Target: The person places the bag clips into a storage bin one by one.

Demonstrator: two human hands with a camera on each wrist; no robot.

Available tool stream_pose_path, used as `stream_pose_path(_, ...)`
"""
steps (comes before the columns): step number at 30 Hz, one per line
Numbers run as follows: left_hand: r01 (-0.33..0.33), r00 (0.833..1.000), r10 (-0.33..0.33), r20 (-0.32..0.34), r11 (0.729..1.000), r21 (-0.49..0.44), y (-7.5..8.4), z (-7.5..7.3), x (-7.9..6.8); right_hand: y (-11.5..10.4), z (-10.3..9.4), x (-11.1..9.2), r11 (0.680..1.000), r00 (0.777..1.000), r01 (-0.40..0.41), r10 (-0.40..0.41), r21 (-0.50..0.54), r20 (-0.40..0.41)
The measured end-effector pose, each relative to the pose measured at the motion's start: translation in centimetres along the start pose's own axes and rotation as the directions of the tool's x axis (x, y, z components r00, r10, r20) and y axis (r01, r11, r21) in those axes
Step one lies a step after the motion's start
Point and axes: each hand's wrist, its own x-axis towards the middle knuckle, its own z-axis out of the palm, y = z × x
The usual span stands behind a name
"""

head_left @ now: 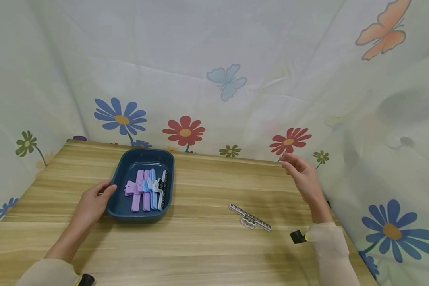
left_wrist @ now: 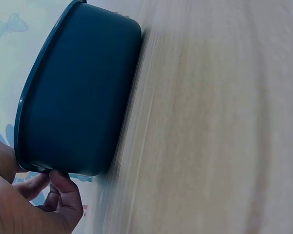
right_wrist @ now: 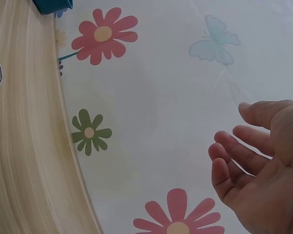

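Observation:
My left hand (head_left: pixel 93 202) holds the left side of a dark blue plastic basin (head_left: pixel 137 218), with the thumb over its rim. In the left wrist view, curled fingers press against the basin's outer wall (left_wrist: pixel 83 92). Inside it lie several long-bar clips side by side: purple ones (head_left: pixel 135 200), a blue one (head_left: pixel 153 198) and a black-and-white one (head_left: pixel 164 190). Another black-and-white clip (head_left: pixel 251 218) lies slanted on the table, right of the basin. Beyond it, my right hand (head_left: pixel 304 178) hangs in the air with loosely bent fingers, holding nothing.
The wood-grain table (head_left: pixel 200 246) ends at a pale curtain (head_left: pixel 271 47) printed with flowers and butterflies, which also hangs along both sides. A small purple object (head_left: pixel 80 138) shows at the table's far left corner.

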Motion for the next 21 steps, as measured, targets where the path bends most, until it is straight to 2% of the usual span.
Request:
stream_pose_path(9, -0.002, 1.0, 0.002, -0.002, 1.0, 0.001, -0.1, 0.1, 0.0, -0.1, 0.1, -0.4, 0.999, 1.0, 0.008, -0.007, -0.04, 0.02)
stream_pose_path(16, -0.004, 1.0, 0.004, 0.0, 1.0, 0.007, -0.1, 0.1, 0.0, 0.4, 0.8, -1.0, 0.999, 0.998, -0.028, 0.029, -0.026, 0.064)
stream_pose_path(21, -0.001, 1.0, 0.001, -0.003, 1.0, 0.004, -0.1, 0.0, 0.1, 0.9, 1.4, -1.6, 0.999, 0.996, -0.025, 0.028, -0.034, 0.08)
